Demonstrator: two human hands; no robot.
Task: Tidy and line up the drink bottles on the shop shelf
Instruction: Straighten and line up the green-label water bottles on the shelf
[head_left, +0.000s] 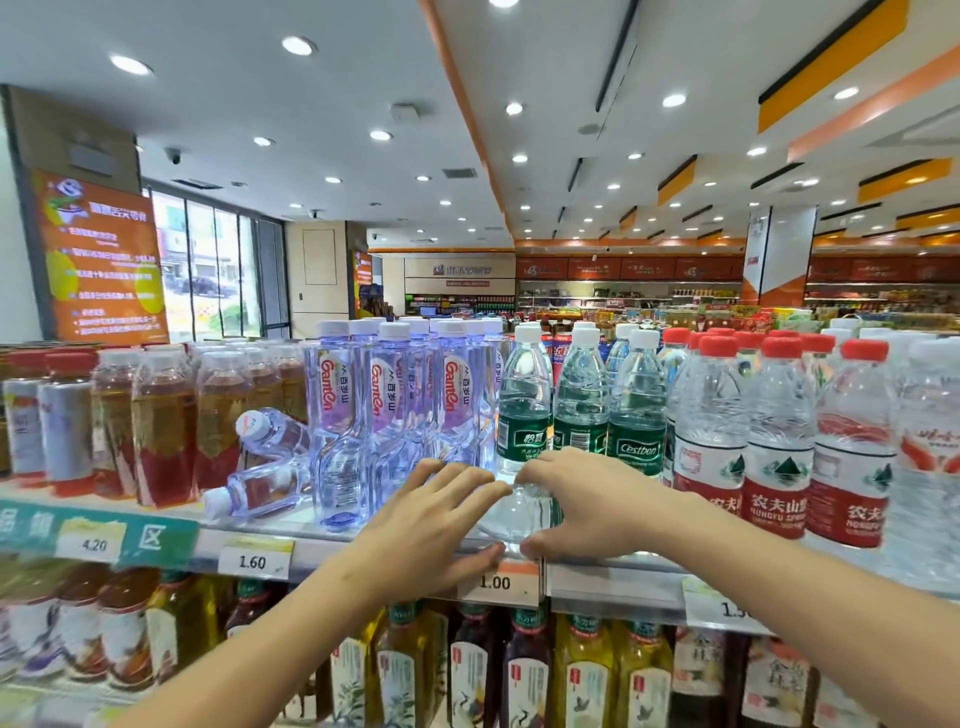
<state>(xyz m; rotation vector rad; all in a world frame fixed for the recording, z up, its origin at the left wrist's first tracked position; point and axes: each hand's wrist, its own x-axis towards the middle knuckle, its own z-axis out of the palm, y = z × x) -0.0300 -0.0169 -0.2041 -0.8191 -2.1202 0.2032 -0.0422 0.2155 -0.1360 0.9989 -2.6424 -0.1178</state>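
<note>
Head cam, close to shelf (363, 540), facing fwd, slightly down, ceiling visible

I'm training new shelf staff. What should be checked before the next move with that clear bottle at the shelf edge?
1. Both hands on the clear bottle: ok; left hand and right hand flank it.
2. Bottle upright: cannot tell, hands hide much of it.
3. Grip closed: cannot tell.
4. Purple Ganten row upright: ok.
5. Two small bottles left of that row: not ok, lying tipped.
6. Green-label row behind: ok, standing.
</note>
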